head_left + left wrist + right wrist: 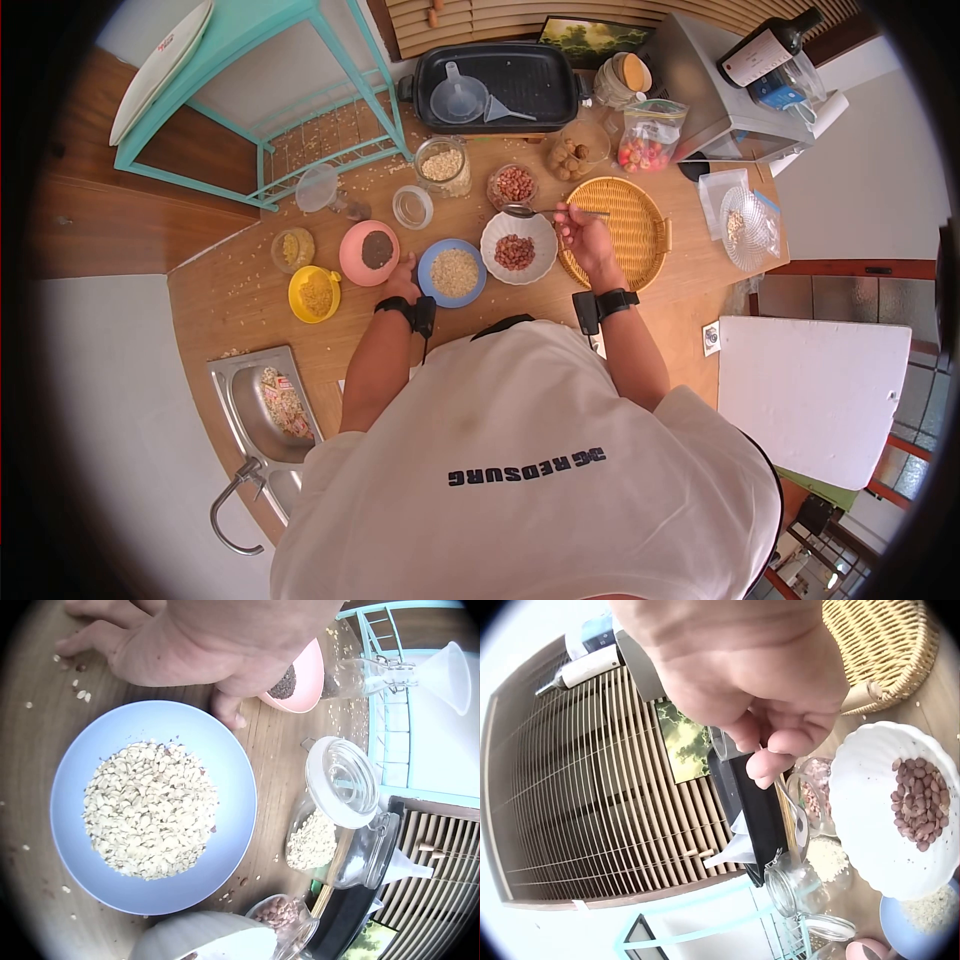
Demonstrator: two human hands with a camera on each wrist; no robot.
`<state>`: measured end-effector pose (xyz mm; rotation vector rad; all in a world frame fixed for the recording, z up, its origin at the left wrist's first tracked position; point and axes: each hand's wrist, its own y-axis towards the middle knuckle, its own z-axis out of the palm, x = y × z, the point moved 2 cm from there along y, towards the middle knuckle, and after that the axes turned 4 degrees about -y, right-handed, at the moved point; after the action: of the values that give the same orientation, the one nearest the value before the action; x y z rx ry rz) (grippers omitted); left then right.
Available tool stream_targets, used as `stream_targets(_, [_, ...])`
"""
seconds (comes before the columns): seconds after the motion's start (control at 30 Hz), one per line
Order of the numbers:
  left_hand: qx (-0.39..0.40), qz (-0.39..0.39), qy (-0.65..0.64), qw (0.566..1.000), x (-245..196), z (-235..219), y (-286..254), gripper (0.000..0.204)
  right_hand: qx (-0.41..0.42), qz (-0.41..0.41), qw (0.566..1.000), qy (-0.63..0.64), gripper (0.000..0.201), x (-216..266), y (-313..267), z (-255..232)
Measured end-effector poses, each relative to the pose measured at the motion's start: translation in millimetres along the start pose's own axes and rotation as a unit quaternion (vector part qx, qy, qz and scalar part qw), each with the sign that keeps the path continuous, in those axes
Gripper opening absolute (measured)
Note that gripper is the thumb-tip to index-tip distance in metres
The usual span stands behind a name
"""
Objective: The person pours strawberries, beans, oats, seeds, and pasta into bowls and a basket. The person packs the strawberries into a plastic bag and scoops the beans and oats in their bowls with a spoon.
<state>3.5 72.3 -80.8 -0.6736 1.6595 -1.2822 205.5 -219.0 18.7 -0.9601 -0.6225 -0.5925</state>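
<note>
My right hand (588, 238) pinches a metal spoon (801, 825) by its handle. In the head view the spoon's bowl overlaps the far rim of a white scalloped bowl (490, 240), which holds reddish-brown peanuts (921, 804). A glass jar of peanuts (513, 186) stands just behind. My left hand (202, 645) rests on the table with its fingers spread loosely and holds nothing. It lies between a pink bowl (352, 255) of small dark seeds (377, 250) and a blue bowl (71, 787) filled with pale oat flakes (150, 810).
To the right lies a round wicker tray (630, 235). Behind the bowls stand a clip-top jar (443, 168) of oats and a black griddle pan (530, 80). A yellow bowl (297, 290), a turquoise rack (260, 165) and a sink (245, 400) are on the left.
</note>
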Motion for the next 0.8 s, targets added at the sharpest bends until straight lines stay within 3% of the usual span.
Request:
stream_targets(0.07, [0.004, -0.008, -0.007, 1.000, 2, 0, 7, 0.043, -0.002, -0.003, 1.000, -0.028, 0.025, -2, -1, -3])
stream_targets(0.13, [0.000, 0.035, -0.051, 0.998, 4, 0, 5, 0.045, -0.004, -0.004, 0.998, -0.056, 0.025, -4, -3, -5])
stream_targets(0.2, [0.010, 0.038, -0.027, 0.999, 4, -2, 2, 0.045, -0.043, -0.037, 0.984, -0.171, 0.026, -8, -5, -7])
stream_targets(0.23, [0.022, 0.043, -0.002, 0.999, 3, -2, -2, 0.046, -0.043, -0.036, 0.984, -0.170, 0.026, -10, -5, -6])
stream_targets(0.3, [0.030, 0.041, 0.006, 0.999, 3, -3, -4, 0.046, -0.061, -0.102, 0.938, -0.324, 0.025, -13, -6, -4])
stream_targets(0.47, [0.056, 0.053, 0.050, 0.996, 6, -7, 21, 0.047, -0.035, -0.059, 0.946, -0.318, 0.025, -22, -7, 1])
stream_targets(0.53, [0.005, 0.001, -0.016, 1.000, 2, 0, 2, 0.046, -0.021, -0.042, 0.952, -0.304, 0.025, -26, -6, 2])
stream_targets(0.63, [-0.007, -0.020, -0.048, 0.999, -2, 5, -20, 0.044, -0.024, -0.030, 0.961, -0.275, 0.025, -31, -5, 0])
stream_targets(0.8, [-0.036, -0.007, -0.017, 0.999, -5, 7, -39, 0.042, -0.042, -0.015, 0.984, -0.175, 0.026, -31, -5, -11])
